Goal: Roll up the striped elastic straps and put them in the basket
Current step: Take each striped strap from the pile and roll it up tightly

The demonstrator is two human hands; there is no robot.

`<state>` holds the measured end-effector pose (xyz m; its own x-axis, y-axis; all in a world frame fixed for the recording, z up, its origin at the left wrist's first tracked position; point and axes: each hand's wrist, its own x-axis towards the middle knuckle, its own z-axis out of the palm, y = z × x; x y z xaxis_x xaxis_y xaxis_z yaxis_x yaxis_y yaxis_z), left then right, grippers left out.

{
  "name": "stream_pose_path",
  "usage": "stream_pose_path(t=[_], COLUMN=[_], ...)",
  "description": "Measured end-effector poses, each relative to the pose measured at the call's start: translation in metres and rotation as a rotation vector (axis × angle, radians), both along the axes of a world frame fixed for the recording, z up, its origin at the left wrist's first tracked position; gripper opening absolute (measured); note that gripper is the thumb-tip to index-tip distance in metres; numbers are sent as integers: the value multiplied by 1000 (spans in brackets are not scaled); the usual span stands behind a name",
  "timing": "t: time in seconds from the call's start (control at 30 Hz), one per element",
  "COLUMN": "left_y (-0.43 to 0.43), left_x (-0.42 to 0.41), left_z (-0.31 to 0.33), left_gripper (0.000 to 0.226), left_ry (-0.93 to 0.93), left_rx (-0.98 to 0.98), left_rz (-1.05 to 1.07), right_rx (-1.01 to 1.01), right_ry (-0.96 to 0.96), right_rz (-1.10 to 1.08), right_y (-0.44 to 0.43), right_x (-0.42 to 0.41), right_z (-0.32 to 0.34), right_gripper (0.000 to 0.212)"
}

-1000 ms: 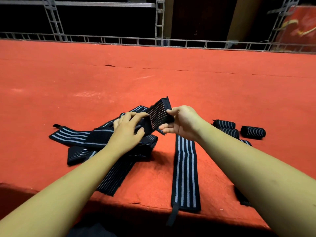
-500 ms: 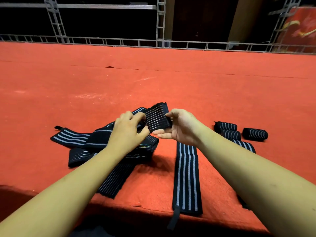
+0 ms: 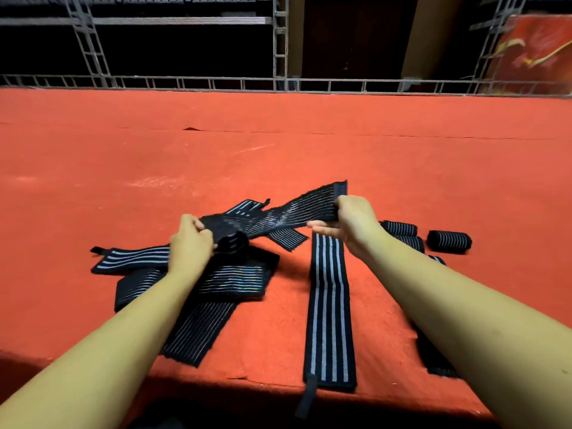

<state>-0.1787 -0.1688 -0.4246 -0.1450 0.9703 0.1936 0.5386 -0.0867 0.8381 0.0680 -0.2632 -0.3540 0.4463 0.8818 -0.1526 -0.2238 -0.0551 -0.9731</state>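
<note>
Currently held: one striped elastic strap (image 3: 288, 215), stretched just above the red bench (image 3: 278, 156). My left grip (image 3: 192, 243) curls round its rolled end; my right grip (image 3: 353, 224) pinches its flat far end. Loose straps (image 3: 229, 280) lie piled on the near left; one flat strap (image 3: 329, 311) lies in the centre; three rolled straps (image 3: 448, 241) lie on the right.

Red carpeted platform (image 3: 278, 144), metal truss railing (image 3: 185, 83) — dark backdrop behind
</note>
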Motion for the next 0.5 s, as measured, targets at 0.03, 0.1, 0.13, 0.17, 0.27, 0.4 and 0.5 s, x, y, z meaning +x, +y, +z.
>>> stream_pose_path(t=[0.03,0.1,0.13,0.17,0.27,0.4,0.5], left_y=[5,10,11,10,6,3,-11], left_x=[-9,-21,-25,-26,-24,-6,19], left_z=[-4,-11,-14,-16,-15,-3,19], left_gripper=[20,22,22,22,24,32,56], left_ry=[12,78,110,130,220,390,253], left_rx=[-26,-76,-100,-121,-191,-42,148], left_rz=[39,69,62,48,-3,-33,-247], right_rx=[26,124,178,217,279,340,437], right_ry=[1,-3,3,14,-116,-378,-361], right_rz=[-42,-159,-228,-287,-330,-226,-177], right_y=[0,3,4,3,0,-7,-11], right_x=[7,18,23,27,33,26,19], right_z=[-2,-5,-4,-3,4,25,47], right_gripper=[25,20,17,15,15,19,16])
